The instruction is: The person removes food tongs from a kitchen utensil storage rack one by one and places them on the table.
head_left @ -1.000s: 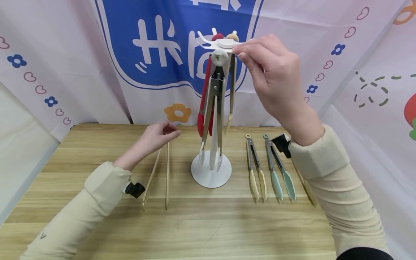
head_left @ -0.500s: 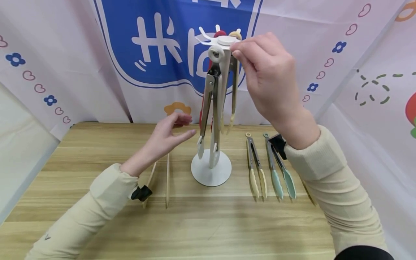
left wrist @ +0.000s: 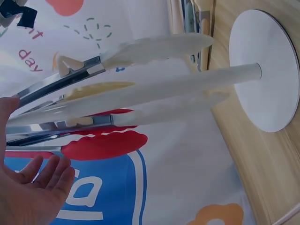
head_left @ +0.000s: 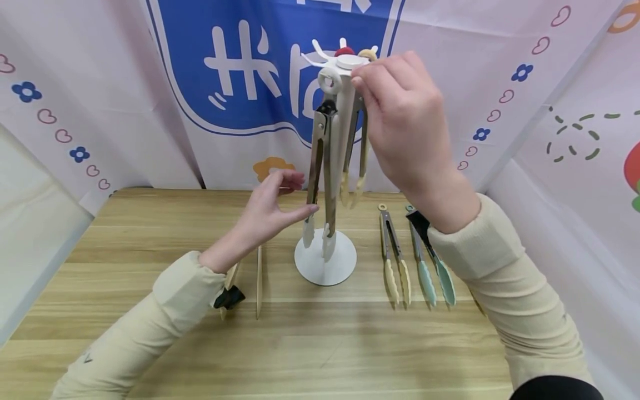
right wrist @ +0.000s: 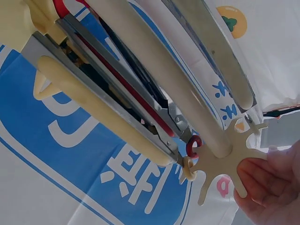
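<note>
A white rotating stand (head_left: 345, 125) with a round base (head_left: 308, 269) holds hanging tongs by hooks at its top. My right hand (head_left: 407, 114) pinches one hook of the white top (right wrist: 220, 159). My left hand (head_left: 267, 214), fingers spread, is beside the white-tipped tongs (head_left: 325, 166); its thumb overlaps one tong arm, and whether it touches cannot be told. Behind hang cream-tipped tongs (head_left: 356, 144) and red tongs (left wrist: 105, 145), of which the head view shows only the red ring. In the left wrist view the left fingers (left wrist: 49, 176) are loosely bent below the tongs.
On the wooden table (head_left: 320, 344), yellow tongs (head_left: 395, 258) and mint-green tongs (head_left: 430, 261) lie right of the stand. Another pair of tongs (head_left: 259, 283) lies left, partly under my left wrist. A printed curtain (head_left: 240, 144) hangs behind the table.
The stand's top has turned, carrying the white-tipped tongs slightly left and the red tongs out of sight behind them. My left hand has moved right, up to the white-tipped tongs.
</note>
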### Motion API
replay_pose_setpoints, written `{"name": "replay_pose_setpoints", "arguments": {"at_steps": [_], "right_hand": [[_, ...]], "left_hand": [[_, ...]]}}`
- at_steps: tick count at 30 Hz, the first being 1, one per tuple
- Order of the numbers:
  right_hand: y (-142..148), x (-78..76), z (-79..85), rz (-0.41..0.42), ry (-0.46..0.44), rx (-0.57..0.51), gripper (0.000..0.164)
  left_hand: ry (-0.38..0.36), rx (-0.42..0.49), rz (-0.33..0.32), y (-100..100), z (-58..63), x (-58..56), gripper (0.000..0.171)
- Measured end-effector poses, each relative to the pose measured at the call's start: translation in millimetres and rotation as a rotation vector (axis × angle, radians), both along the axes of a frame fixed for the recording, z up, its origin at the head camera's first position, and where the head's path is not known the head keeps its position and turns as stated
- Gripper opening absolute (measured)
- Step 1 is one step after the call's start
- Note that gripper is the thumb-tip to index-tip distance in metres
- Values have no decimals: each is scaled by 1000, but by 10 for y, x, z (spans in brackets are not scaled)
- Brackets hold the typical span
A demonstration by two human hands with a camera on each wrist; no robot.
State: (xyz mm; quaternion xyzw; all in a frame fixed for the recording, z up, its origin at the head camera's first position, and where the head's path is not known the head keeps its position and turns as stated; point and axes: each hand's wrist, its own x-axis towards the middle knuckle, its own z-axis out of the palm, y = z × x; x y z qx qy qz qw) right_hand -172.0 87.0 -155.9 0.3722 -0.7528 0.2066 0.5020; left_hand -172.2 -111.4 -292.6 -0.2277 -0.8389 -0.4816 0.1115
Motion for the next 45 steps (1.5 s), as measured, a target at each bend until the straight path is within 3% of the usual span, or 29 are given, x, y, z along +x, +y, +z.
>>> {"name": "replay_pose_setpoints", "arguments": {"at_steps": [9,21,31,45], "right_hand": [[-65,58,4,-149,-16,41,39],[-125,68,-9,-226,-25,17,36],[-46,3,23,-161,-17,97,38],[62,-30,75,-13,5,132,32]], "left_hand": [[23,44,58,121,18,33,62],[44,98,140,278,45,36,64],[109,145,165,407,53,25,60],[115,183,185,479,20,-2,51]]}}
